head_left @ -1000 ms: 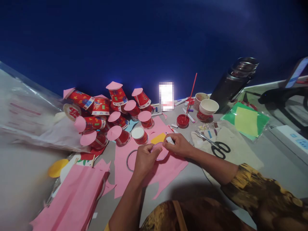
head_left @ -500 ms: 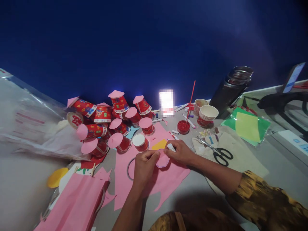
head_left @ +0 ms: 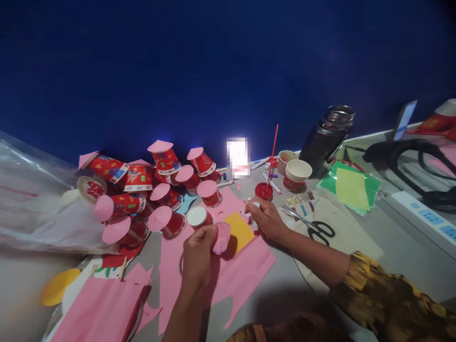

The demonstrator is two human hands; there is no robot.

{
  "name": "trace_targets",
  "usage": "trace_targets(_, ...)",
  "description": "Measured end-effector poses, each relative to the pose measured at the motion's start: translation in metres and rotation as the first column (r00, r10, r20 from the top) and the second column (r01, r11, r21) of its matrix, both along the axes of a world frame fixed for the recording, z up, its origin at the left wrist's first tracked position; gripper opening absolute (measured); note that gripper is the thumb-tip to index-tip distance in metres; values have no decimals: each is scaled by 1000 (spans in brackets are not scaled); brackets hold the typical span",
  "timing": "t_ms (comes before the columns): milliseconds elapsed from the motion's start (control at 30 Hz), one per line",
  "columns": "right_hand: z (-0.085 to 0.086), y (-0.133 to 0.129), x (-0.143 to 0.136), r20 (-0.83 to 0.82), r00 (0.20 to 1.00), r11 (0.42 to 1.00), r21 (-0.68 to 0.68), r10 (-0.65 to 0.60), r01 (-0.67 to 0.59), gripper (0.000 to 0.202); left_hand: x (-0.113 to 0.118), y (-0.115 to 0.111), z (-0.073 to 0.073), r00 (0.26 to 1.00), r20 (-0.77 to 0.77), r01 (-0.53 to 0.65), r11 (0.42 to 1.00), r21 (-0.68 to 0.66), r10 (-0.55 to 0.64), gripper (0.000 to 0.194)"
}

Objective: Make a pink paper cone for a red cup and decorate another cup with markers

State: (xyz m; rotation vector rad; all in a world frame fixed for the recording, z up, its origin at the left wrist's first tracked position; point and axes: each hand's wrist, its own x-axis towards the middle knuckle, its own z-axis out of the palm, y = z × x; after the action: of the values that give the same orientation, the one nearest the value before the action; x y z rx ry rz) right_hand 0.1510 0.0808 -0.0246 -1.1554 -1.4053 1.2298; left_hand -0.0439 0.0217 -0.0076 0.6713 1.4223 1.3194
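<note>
My left hand (head_left: 199,249) pinches a small pink paper disc (head_left: 223,238) by its left edge. The disc's lower rim has a purple line. My right hand (head_left: 268,221) is closed round a short white tube (head_left: 255,224), whose kind I cannot make out. Between the hands, a yellow paper square (head_left: 239,232) lies on a large pink paper sheet (head_left: 249,266). Just beyond my left hand stands an upturned red paper cup (head_left: 200,216) with a bare white base. Several red cups with pink paper cones (head_left: 161,147) crowd the left side.
A red paint pot (head_left: 263,192) holds a red stick beyond my right hand. Scissors (head_left: 315,224) lie on a cloth (head_left: 352,237). Stacked paper cups (head_left: 298,173), a dark flask (head_left: 326,142) and a power strip (head_left: 423,216) are at the right. A pink paper bag (head_left: 99,308) stands front left.
My hands have moved apart; my right hand has let go of the pink disc and shifted right with the white tube. My left hand keeps the disc. The view has turned slightly right.
</note>
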Motion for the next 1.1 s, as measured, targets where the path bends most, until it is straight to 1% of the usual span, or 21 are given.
trace_targets(33,-1,1,1,-24,1000,1000,-15,-18,17,47,1,0,2,994,104,19,1000,-20,-17,36)
trace_targets(100,-3,4,0,-82,996,998,-51,-43,39,54,4,-1,6,971,229,86,995,-57,-70,40)
trace_targets(167,-5,8,0,-151,987,994,-103,-53,38,58,6,-1,9,954,274,149,986,-70,-125,42)
trace_targets(233,-5,13,-1,-227,973,986,-167,-40,1,58,8,-1,10,942,300,175,983,-61,-149,42)
trace_targets(333,0,17,1,-331,943,966,-236,23,-106,63,10,-1,7,938,323,153,987,-56,-127,43)
trace_targets(400,5,15,3,-380,921,949,-251,83,-189,67,11,-1,5,936,342,110,992,-63,-82,44)
trace_targets(433,7,13,5,-403,905,935,-251,135,-251,67,11,-1,4,935,350,89,994,-66,-60,44)
trace_targets(500,15,10,7,-431,856,881,-233,285,-411,62,12,-1,4,931,361,79,995,-65,-50,45)
trace_targets(567,27,11,9,-400,812,827,-193,425,-528,51,12,-2,5,932,356,84,995,-51,-60,43)
trace_targets(600,35,15,11,-341,821,830,-166,459,-533,46,12,-2,5,933,353,87,995,-44,-65,42)
trace_targets(633,46,21,13,-250,858,861,-135,449,-490,42,13,-3,5,933,352,94,995,-41,-74,41)
trace_targets(667,57,30,15,-115,906,905,-84,407,-418,37,13,-3,5,933,353,97,995,-38,-78,41)
trace_targets(700,68,40,17,87,938,942,-17,336,-336,31,13,-3,5,932,353,104,994,-37,-84,41)
trace_targets(733,79,52,19,344,910,962,55,234,-268,24,13,-3,6,931,353,114,993,-37,-94,42)
trace_targets(767,88,65,21,583,804,968,110,120,-225,20,13,-3,6,931,351,125,991,-37,-104,44)
trace_targets(800,94,77,22,654,753,972,121,74,-201,19,13,-3,7,932,346,130,991,-42,-108,46)
trace_targets(833,97,89,23,693,719,974,119,57,-192,19,13,-2,8,935,338,128,991,-50,-103,49)
trace_targets(900,94,107,22,773,633,979,94,43,-181,18,12,-1,12,942,327,103,992,-68,-76,52)
trace_targets(967,83,118,18,839,541,981,48,62,-187,22,12,0,15,940,339,54,996,-67,-28,53)
trace_targets(1033,69,123,14,887,452,980,-5,96,-198,32,12,0,16,931,365,27,999,-42,-10,53)
trace_targets(1100,59,125,11,917,377,976,-49,128,-212,38,12,1,15,944,329,37,999,-7,-33,54)
